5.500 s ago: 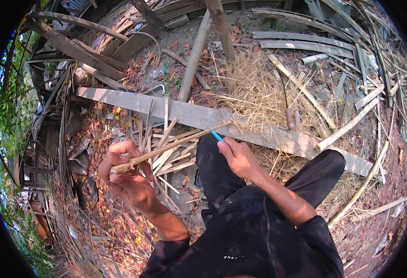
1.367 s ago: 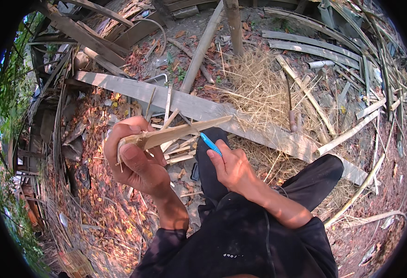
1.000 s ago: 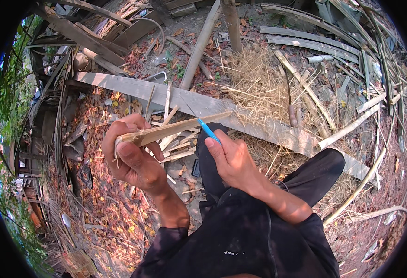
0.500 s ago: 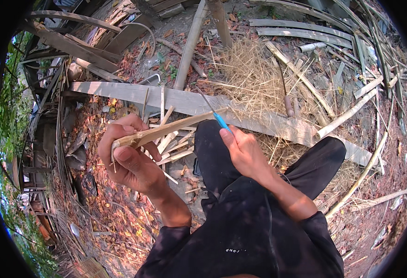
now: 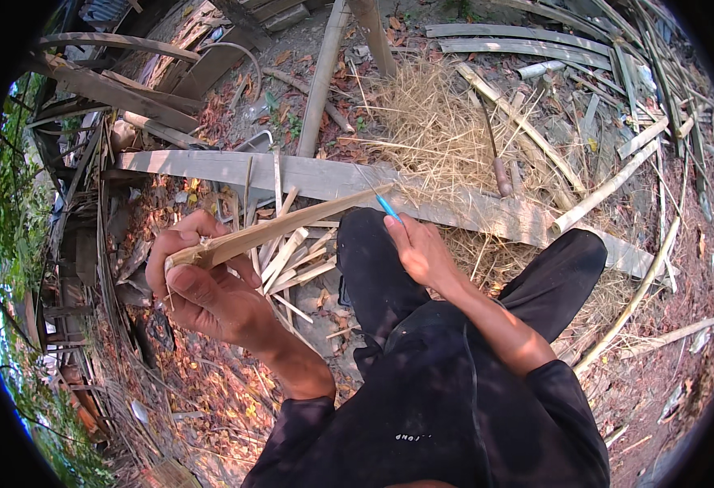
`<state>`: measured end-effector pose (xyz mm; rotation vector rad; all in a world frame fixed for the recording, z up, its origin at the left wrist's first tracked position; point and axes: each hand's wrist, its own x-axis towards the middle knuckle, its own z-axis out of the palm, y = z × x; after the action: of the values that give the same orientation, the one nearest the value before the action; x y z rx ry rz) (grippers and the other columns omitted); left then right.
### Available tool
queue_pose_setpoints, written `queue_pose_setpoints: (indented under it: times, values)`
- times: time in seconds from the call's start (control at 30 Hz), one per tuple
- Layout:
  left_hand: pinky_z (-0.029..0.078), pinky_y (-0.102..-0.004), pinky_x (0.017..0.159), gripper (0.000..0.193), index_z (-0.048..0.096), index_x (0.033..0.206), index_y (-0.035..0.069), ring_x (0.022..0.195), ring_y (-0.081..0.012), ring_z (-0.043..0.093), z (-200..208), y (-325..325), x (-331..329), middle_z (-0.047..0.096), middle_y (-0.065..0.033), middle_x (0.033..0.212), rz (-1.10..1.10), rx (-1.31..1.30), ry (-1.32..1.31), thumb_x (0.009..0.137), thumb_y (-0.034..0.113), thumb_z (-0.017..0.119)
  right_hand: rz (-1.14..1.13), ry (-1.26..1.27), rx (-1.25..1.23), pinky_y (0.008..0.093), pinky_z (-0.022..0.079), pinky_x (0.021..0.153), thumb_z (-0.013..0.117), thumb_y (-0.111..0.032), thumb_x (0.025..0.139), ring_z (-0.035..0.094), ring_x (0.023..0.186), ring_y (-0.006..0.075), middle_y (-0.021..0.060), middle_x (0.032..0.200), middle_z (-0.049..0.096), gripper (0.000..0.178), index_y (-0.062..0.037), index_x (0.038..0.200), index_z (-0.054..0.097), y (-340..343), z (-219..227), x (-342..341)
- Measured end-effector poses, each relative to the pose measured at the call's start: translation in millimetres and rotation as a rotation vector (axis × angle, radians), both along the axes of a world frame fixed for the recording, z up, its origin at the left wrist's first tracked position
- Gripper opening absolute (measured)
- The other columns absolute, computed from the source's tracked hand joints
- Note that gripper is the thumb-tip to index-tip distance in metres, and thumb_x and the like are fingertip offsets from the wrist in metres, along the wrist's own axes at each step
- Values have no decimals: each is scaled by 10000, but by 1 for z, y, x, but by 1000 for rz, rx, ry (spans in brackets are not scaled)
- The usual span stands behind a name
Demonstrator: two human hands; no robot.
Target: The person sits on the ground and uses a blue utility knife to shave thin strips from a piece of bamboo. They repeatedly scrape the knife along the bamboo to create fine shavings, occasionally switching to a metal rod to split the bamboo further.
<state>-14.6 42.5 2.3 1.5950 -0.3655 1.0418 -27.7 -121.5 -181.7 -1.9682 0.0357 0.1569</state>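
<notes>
Strip of pale wood slants from left of centre toward the upper middle, its thick end clasped in the left hand. The right hand, well apart, grips a blue-handled knife by the strip's thin end. Straw lies upper right of centre, beyond a grey plank.

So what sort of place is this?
Probably an outdoor yard used for rough woodwork: leaf-strewn ground, a heap of pale, straw-like shavings and a long grey plank.
</notes>
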Motion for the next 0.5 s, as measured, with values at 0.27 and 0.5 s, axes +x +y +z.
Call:
queue_pose_setpoints:
  times: [0.27,0.5]
  values:
    - [260,-148,375,385,473,1038,-12,391,-50,328,-2,0,4,536,-146,759,27,2,-35,993,364,407,81,-163,-64,517,416,569,436,-331,971,527,586,469,255,567,516,387,18,839,538,20,16,21]
    - [278,-156,370,326,493,1042,1,380,-49,362,5,18,7,568,-133,786,84,-10,43,1004,312,400,28,-146,-203,508,477,593,404,-341,971,590,655,464,281,632,580,442,43,875,601,15,-70,29]
